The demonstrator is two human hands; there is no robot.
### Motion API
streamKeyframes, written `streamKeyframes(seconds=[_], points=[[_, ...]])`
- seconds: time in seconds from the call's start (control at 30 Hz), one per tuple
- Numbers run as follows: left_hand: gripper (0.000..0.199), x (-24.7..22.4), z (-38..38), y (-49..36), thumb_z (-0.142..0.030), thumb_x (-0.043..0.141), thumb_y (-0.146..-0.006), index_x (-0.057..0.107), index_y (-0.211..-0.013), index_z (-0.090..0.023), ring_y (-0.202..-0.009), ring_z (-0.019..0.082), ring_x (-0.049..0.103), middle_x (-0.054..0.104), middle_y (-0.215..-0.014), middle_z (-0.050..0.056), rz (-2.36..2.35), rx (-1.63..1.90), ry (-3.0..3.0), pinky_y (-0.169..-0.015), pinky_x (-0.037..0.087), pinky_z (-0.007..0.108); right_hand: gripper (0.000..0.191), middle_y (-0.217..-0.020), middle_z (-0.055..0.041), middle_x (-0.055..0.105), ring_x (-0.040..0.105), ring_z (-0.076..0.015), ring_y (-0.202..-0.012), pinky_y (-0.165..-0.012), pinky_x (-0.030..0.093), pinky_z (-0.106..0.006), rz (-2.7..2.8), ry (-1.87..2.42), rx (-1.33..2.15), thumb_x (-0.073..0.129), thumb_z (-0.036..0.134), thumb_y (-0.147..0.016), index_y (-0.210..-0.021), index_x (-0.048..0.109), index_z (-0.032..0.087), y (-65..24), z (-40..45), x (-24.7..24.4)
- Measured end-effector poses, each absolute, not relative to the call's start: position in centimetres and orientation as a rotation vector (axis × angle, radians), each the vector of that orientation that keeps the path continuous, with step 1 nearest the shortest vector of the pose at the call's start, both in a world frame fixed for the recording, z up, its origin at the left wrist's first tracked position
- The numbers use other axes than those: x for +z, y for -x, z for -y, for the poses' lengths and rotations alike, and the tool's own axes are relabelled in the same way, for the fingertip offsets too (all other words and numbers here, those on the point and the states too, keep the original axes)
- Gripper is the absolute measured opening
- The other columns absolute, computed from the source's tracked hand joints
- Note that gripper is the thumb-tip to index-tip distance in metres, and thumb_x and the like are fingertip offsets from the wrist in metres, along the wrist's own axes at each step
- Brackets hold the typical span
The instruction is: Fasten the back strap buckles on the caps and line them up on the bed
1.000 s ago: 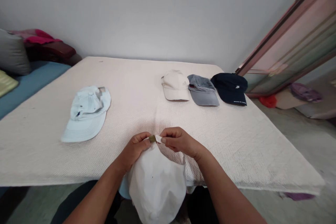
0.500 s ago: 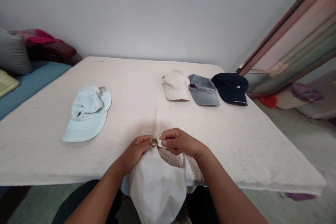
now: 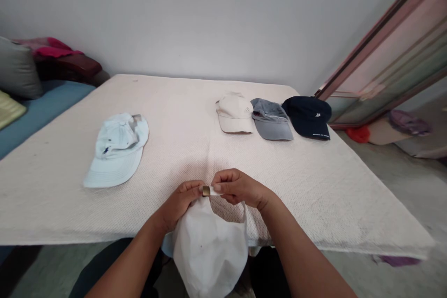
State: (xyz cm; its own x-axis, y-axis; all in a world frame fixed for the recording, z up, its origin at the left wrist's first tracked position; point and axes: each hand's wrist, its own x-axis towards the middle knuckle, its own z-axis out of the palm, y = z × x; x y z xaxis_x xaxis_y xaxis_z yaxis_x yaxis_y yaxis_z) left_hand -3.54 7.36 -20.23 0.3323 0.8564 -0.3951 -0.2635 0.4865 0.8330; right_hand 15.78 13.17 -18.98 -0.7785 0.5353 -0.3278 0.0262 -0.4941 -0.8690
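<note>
A white cap hangs at the table's front edge with its back opening toward the table. My left hand is closed on the cap's back edge, its thumb against a brass-coloured buckle. Just right of the buckle, my right hand pinches the short white strap that comes out of it. Part of the strap is hidden under the right fingers. A light blue cap lies on the table to the left of my hands.
A cream cap, a grey cap and a navy cap sit in a row at the back right of the cloth-covered table. Behind is a wall; cushions lie at the left.
Both hands keep their hold on the cap and strap. The buckle has tilted slightly, and a little more strap seems to show beside it.
</note>
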Motion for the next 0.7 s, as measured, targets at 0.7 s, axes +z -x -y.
streamKeyframes(seconds=[0.7], points=[[0.020,-20.3,-7.5,2.8,-0.026,0.071,-0.073,0.054,-0.083,-0.020,-0.062,0.011,0.054,0.060,-0.070,-0.004,-0.938,0.981,-0.769,-0.058,0.038,0.022,0.019,-0.058,0.0063,0.039,0.030,-0.0051,-0.047,-0.041,0.018,-0.019,1.425,0.803,2.131,0.056,0.033,-0.085,-0.095,0.060,0.018,-14.2,-12.7,-19.2]])
